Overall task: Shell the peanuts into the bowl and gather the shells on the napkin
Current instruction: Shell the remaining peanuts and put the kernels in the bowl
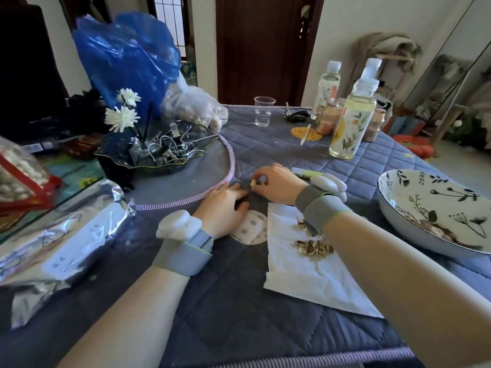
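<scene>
The peanut (pixel 255 182) is pinched in the right hand's (pixel 276 185) curled fingers, just beyond the napkin (pixel 300 277). The left hand (pixel 225 208) rests flat beside it, fingers straight. Cracked here, shell bits may scatter onto the quilt (pixel 212 314), missing the napkin.

The left hand (pixel 225 205) lies palm down with its fingers extended and flat, the bare forearm reaching forward from the lower left and a grey fabric wristband (pixel 183 254) with a white device encircling the wrist. The right hand (pixel 276 184) is positioned just beyond it, fingers curled and fingertips pinching a small pale peanut (pixel 254 182). The right forearm enters from the lower right and carries a matching grey fabric wrist strap (pixel 318 211).
</scene>
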A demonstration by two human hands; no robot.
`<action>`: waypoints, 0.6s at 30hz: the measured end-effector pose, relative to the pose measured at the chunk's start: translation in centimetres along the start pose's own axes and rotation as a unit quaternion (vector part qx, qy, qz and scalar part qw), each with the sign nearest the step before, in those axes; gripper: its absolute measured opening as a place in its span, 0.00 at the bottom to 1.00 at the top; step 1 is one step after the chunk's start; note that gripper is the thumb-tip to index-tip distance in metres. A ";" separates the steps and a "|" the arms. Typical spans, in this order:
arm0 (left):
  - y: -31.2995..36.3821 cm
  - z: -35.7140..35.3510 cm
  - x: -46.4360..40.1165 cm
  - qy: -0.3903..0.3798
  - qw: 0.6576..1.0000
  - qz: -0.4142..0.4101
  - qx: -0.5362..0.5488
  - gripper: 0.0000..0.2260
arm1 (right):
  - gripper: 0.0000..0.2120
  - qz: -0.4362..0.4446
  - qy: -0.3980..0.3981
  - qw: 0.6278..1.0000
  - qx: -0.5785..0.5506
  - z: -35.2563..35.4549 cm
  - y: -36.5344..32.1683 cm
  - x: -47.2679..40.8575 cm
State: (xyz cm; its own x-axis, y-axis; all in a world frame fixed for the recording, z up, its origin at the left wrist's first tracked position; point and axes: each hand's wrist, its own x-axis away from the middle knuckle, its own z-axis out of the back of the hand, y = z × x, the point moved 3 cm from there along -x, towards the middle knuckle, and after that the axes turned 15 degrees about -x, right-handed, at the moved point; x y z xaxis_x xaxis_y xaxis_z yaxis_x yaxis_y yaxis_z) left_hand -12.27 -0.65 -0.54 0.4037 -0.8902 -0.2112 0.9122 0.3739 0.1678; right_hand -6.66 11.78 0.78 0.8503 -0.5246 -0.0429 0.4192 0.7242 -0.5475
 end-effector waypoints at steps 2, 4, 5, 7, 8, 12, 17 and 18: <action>0.0 0.0 0.0 0.005 1.000 0.000 0.013 0.16 | 0.16 0.002 0.009 1.000 0.015 -0.3 0.0 -0.2; -0.1 0.2 0.1 0.017 0.999 0.003 0.032 0.16 | 0.14 0.006 0.027 0.999 0.020 -0.6 0.2 -0.4; -0.2 0.3 0.1 0.027 0.999 0.006 0.040 0.15 | 0.13 0.006 0.042 0.999 0.020 -0.7 0.4 -0.5; -0.3 0.4 0.0 0.046 0.997 0.010 0.054 0.13 | 0.12 0.012 0.078 0.997 0.005 -0.2 0.5 -0.3; -0.4 0.4 0.0 0.055 0.997 0.015 0.061 0.12 | 0.12 0.024 0.097 0.995 -0.016 0.2 0.4 -0.1; -0.8 0.4 -0.1 0.107 0.985 0.054 0.125 0.08 | 0.11 0.061 0.137 0.970 -0.191 2.7 -0.9 2.4; 1.0 1.5 0.0 0.156 0.940 0.086 0.292 0.09 | 0.05 0.063 0.130 0.907 -0.396 4.4 -0.8 6.6; 1.9 1.8 0.0 0.148 0.930 0.083 0.325 0.11 | 0.03 0.059 0.124 0.891 -0.433 4.8 -0.4 7.4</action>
State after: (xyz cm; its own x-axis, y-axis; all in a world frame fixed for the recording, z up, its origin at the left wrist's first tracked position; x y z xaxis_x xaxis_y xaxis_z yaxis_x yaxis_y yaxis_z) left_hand -10.63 -0.38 1.49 0.6244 -0.6874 -0.3709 0.6392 0.1768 0.7484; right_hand 0.99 9.77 4.67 0.7308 -0.6279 -0.2676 -0.1631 0.2201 -0.9618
